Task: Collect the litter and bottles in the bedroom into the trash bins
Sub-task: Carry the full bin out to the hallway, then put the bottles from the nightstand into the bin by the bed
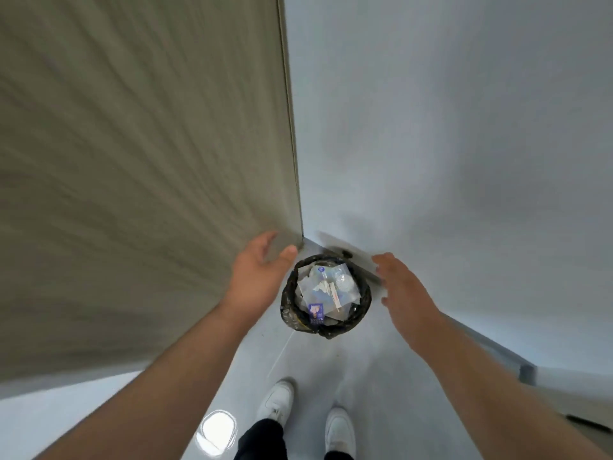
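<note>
A small round trash bin lined with a black bag stands on the floor in the corner. Inside it lie a crushed clear plastic bottle, white scraps and a blue-and-white wrapper. My left hand hovers above and left of the bin, fingers spread and holding nothing. My right hand hovers above and right of it, fingers straight and also holding nothing. Both forearms reach down from the bottom corners of the view.
A beige wood-grain panel rises on the left and a white wall on the right, meeting behind the bin. A grey skirting strip runs along the right wall. My white shoes stand on the glossy pale floor.
</note>
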The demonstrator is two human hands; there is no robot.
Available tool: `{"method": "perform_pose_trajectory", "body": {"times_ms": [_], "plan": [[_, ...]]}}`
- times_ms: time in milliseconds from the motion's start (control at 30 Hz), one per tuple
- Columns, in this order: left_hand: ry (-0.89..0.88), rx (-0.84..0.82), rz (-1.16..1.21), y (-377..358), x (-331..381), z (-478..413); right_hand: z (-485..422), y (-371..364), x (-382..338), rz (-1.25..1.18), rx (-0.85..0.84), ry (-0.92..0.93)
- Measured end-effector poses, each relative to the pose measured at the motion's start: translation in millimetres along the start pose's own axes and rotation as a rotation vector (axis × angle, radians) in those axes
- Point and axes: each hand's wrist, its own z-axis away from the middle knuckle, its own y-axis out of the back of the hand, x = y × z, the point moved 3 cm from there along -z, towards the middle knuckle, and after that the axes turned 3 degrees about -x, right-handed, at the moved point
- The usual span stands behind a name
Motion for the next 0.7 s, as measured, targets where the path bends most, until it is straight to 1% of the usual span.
{"method": "perform_pose_trajectory", "body": {"times_ms": [133, 200, 367, 433, 533, 600, 700], "plan": [[-0.025, 0.023, 0.109, 47.5, 63.1, 98.5, 75.2, 2.2, -73.8, -0.047, -0.051, 0.024], [-0.044, 0.046, 0.186, 71.7, 87.6, 143.8, 110.3, 1.8, -104.2, 0.006, -0.095, 0.064], [-0.082, 0.197, 0.344, 141.6, 123.2, 258.1, 204.6, -14.9, -178.8, 0.181, -0.266, 0.285], [-0.114, 0.235, 0.341, 168.5, 125.7, 301.5, 236.2, -29.6, -204.7, 0.207, -0.345, 0.348], [-0.175, 0.354, 0.339, 213.1, 119.2, 365.6, 274.4, -59.0, -235.3, 0.227, -0.409, 0.477], [-0.189, 0.475, 0.39, 247.1, 105.9, 404.5, 296.3, -87.4, -256.1, 0.241, -0.453, 0.576], [-0.185, 0.674, 0.474, 296.0, 75.1, 466.1, 340.1, -142.7, -283.1, 0.255, -0.555, 0.651]]}}
